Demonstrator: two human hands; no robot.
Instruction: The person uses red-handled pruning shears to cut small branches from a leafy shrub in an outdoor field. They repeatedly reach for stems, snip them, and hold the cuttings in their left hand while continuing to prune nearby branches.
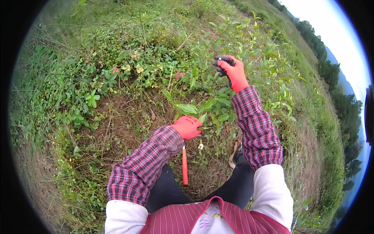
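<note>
My right hand (233, 71), in a red glove with dark fingers, is raised over a leafy green shrub (223, 102). Its thumb and fingers pinch a small pale round bud (220, 59). Lower and to the left, my left hand (187, 127), in a matching glove, is closed at the shrub's near side. A leaf tip pokes out past its curled fingers; the fingertips are hidden. Below this hand is a tool with an orange handle (184, 166). Its upper end is hidden, and I cannot tell whether it lies on the ground. A white flower (200, 146) shows just right of the handle.
Dry grass and bare brown soil (117, 117) lie left of the shrub, with dense low weeds (111, 64) beyond. My shoe (235, 155) stands close to the shrub's near right side. A grassy slope and trees (347, 117) run along the right.
</note>
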